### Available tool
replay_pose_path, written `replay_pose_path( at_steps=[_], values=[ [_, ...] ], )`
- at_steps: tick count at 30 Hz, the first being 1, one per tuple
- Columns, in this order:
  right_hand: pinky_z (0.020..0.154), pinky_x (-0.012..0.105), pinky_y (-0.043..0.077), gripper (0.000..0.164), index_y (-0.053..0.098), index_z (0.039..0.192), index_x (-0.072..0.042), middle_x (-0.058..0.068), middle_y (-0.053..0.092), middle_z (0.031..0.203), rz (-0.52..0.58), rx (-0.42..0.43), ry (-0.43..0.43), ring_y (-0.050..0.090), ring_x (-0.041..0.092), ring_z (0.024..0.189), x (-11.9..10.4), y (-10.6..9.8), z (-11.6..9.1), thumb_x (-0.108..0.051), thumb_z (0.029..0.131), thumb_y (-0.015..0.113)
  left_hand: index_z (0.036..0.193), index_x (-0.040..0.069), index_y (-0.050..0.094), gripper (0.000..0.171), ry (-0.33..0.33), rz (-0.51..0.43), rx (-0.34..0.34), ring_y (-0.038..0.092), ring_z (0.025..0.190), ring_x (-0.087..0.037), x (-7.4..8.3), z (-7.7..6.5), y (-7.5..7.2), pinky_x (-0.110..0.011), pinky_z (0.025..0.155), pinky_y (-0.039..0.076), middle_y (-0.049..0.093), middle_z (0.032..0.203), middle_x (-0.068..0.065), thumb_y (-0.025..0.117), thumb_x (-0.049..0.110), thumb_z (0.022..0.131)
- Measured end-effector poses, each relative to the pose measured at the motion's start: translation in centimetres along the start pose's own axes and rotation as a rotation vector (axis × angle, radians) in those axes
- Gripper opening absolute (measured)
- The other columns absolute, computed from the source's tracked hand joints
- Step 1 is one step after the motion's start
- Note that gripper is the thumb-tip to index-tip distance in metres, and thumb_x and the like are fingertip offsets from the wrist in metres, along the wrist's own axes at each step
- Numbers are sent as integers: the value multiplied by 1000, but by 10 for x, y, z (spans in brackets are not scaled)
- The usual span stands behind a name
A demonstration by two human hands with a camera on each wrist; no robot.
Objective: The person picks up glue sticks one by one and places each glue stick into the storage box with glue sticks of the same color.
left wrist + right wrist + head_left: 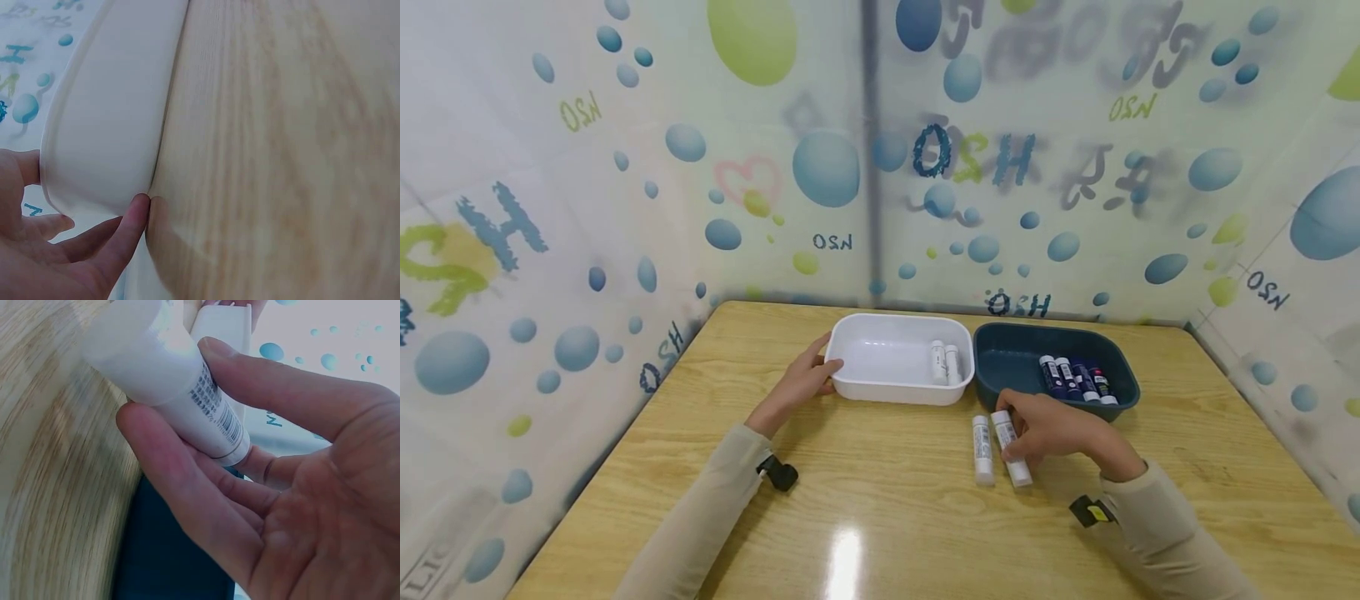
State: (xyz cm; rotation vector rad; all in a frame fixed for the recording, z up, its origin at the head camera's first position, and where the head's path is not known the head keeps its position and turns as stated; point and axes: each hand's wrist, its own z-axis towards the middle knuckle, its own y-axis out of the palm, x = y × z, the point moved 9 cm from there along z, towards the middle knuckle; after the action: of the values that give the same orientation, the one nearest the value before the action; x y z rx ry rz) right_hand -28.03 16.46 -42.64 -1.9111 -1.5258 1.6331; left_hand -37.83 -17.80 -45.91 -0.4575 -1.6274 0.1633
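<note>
My left hand (pixel 801 379) grips the left end of a white plastic tray (pixel 880 392), thumb at the rim and fingertips low against its outer wall in the left wrist view. Two white glue sticks (pixel 952 364) lie inside at its right end. My right hand (pixel 1048 429) pinches another white glue stick (pixel 209 415) between thumb and fingers; a printed label with a barcode shows on it. Left of that one, a further white glue stick (pixel 982 450) lies on the table. Both are in front of the dark blue tray (pixel 1003 367).
Inside the dark tray's right half lie several dark-labelled glue sticks (pixel 1078 381) side by side. The two trays stand close together near the back of the wooden table (pixel 880 483). Behind it hangs a patterned curtain (pixel 820 267), with more curtain along both sides.
</note>
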Motion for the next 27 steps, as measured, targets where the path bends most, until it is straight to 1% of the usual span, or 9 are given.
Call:
replay_pose_path(
  at_steps=[5,7,12,17,20,24,27],
  values=[
    [68,34,58,52,53,125,-8,9,62,101,13,4,-9,61,21,83,-1,-1,0,-15,85,85,168,22,17,69,5,-5,-6,66,118,-32,1,0,1,-34,90,62,54,143,-28,53,28,108],
    [69,34,59,52,53,126,-8,10,63,102,20,6,-8,61,22,83,-1,-2,-1,-15,85,85,167,24,18,69,-3,-9,-3,66,118,-31,0,0,0,-34,90,62,54,143,-27,54,29,108],
    [70,35,60,53,52,127,-7,10,63,103,32,12,-11,62,22,83,-2,-5,-2,-15,86,85,168,23,17,70,-3,-4,-9,65,118,-31,0,0,0,-34,91,62,54,143,-28,54,30,108],
    [70,35,59,51,52,126,-8,10,64,104,33,22,-30,61,22,84,-3,-9,-2,-16,86,84,168,22,17,69,-4,-1,-10,65,119,-31,0,0,0,-35,92,62,53,145,-29,53,30,109],
    [70,34,57,51,52,125,-9,10,65,103,14,37,-50,61,22,84,-5,-12,-2,-18,86,84,168,22,18,69,-3,-1,-7,65,118,-30,1,0,-1,-35,92,62,53,144,-29,53,29,109],
    [70,33,56,53,51,126,-9,10,66,102,9,50,-61,61,21,85,-5,-16,-2,-20,86,84,168,22,16,70,-2,-4,-12,65,118,-30,1,0,0,-38,94,61,51,146,-30,53,29,109],
    [70,33,58,53,50,127,-8,11,67,104,28,53,-68,63,21,84,-5,-18,-3,-20,87,83,168,21,15,71,-2,-4,-18,65,119,-31,1,0,0,-40,95,61,49,149,-31,53,30,109]
  ],
)
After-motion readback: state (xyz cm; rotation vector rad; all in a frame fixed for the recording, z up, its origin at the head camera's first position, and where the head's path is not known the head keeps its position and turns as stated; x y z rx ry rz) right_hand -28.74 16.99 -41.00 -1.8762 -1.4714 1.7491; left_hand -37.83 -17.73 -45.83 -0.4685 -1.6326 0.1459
